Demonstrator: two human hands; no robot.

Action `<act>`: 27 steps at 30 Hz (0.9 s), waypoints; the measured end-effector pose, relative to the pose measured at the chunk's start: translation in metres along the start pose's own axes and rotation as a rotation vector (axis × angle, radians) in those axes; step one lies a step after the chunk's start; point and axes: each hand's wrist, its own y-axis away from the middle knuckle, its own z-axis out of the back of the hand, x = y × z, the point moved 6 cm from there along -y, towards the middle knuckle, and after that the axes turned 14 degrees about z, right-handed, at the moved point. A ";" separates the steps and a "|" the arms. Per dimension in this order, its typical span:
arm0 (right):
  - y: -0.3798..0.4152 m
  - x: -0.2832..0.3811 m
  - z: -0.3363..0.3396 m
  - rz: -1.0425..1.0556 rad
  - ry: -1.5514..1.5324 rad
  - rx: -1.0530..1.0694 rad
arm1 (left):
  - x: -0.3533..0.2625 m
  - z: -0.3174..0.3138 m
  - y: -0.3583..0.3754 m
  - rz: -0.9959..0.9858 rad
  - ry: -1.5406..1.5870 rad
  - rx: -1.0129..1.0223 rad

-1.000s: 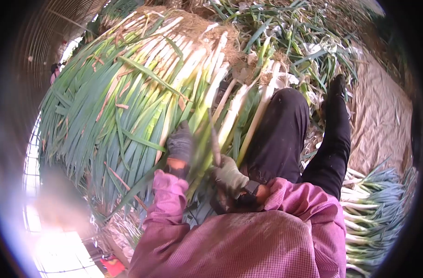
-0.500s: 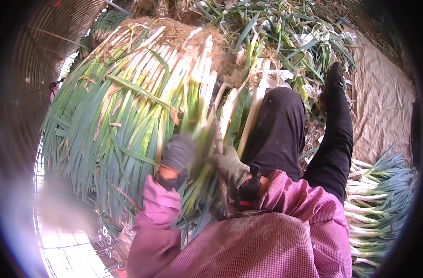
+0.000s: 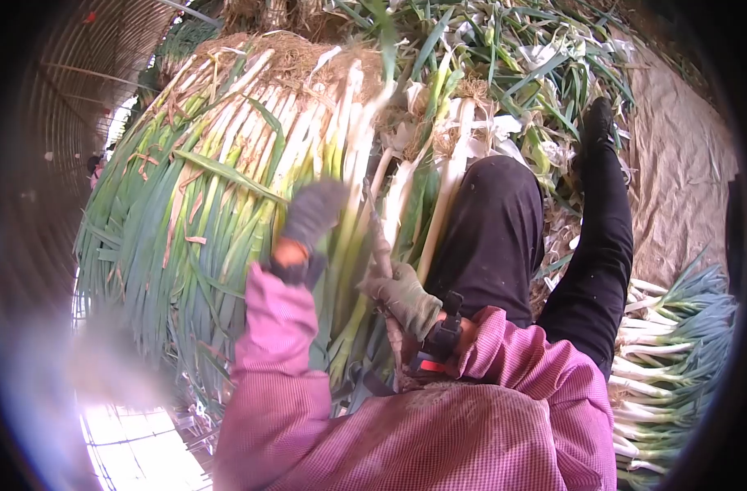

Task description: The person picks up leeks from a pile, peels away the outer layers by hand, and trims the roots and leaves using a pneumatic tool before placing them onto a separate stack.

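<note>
My left hand (image 3: 314, 214), in a dark grey glove, is over the right side of a big pile of long green onions (image 3: 226, 164). Motion smears its fingers, so I cannot see whether it holds anything. In a paler, soiled glove, my right hand (image 3: 403, 299) is closed around a thin brownish stick (image 3: 380, 241) standing close to my bent knee. Beside the stick a blurred green onion (image 3: 358, 164) reaches up to the roots. Another pale onion stalk (image 3: 451, 192) with roots at its top leans along the knee.
Stripped leaves and peelings (image 3: 521, 74) cover the ground beyond my knee. Cleaned onions (image 3: 660, 368) lie in a stack at the lower right, next to a brown cloth sheet (image 3: 676, 172). My outstretched leg (image 3: 590, 245) runs between them and the pile. A ribbed tunnel wall (image 3: 78, 98) curves at left.
My left hand has moved up and slightly left over the onions. A blurred green leaf now shows at the top. The right hand keeps its grip on the stick, nearly in place.
</note>
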 end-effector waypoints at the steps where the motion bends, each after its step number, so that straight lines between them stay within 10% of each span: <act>1: 0.000 0.000 -0.001 0.009 -0.024 -0.008 | -0.002 -0.036 0.040 0.053 -0.172 0.093; 6: -0.003 0.022 -0.006 -0.024 0.081 -0.065 | -0.040 -0.012 0.126 0.797 0.271 0.733; 11: -0.089 0.017 -0.030 0.225 1.059 0.309 | -0.037 -0.035 0.151 0.608 0.361 0.483; 15: -0.126 0.000 -0.009 0.237 0.529 0.128 | -0.022 -0.035 0.151 0.901 0.736 0.579; 20: -0.110 0.002 -0.010 0.292 0.963 0.110 | -0.031 0.003 0.131 0.902 0.666 0.558; 27: -0.063 0.012 -0.015 -0.020 0.156 -0.235 | -0.044 0.021 0.143 0.830 0.420 0.265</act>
